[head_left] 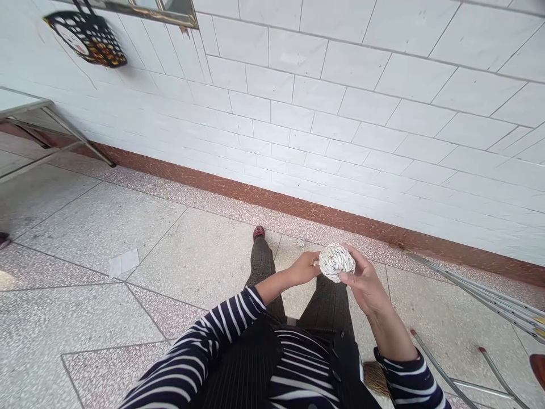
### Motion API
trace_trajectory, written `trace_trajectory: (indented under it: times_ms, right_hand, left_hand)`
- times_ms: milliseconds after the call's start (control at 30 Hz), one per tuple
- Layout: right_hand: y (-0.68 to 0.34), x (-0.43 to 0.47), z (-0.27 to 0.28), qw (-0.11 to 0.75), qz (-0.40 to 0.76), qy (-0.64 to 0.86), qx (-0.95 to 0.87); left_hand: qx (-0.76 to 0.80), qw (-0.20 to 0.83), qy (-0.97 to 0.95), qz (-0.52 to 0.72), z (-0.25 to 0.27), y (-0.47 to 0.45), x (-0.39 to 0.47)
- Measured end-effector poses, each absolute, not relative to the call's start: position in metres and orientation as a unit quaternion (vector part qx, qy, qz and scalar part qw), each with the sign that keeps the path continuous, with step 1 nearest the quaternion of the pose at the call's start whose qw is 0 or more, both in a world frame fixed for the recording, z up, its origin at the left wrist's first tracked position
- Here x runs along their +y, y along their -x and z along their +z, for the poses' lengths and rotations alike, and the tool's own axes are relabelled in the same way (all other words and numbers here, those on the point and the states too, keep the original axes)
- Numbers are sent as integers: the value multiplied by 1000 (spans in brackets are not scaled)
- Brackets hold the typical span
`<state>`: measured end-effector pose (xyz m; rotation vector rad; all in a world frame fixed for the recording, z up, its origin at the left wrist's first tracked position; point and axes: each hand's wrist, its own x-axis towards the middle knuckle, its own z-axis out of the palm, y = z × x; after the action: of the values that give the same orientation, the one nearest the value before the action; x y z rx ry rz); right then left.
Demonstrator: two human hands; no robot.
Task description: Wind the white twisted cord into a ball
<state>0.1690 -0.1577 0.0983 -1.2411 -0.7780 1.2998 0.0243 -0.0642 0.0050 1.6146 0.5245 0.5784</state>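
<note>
A round ball of thick, twisted white cord [336, 262] is held up in front of my legs. My right hand [367, 284] grips it from the right, thumb on the near side and fingers curled behind the far side. Against the ball's left edge, my left hand [305, 268] is closed, with a small bit of white cord showing at its fingertips. Part of the left fingers is hidden behind the ball. On the floor beyond my hands lies a small speckled whitish lump [301, 242], too small to name.
A white tiled wall [293, 125] rises in front. At left stand a metal-legged table [80, 133] and a hanging patterned bag [87, 38]; a paper sheet [124, 263] lies on the floor. Metal poles [481, 289], a tubular metal frame [481, 386] and straw-like bristles [374, 378] are at right.
</note>
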Motion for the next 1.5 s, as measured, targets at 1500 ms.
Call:
trace_trajectory:
  times_ms: [1500]
  right_hand:
    - [-173,-127,127,628,473,490,-377]
  left_hand:
    - [400,500,-737,217,-22,40,-53]
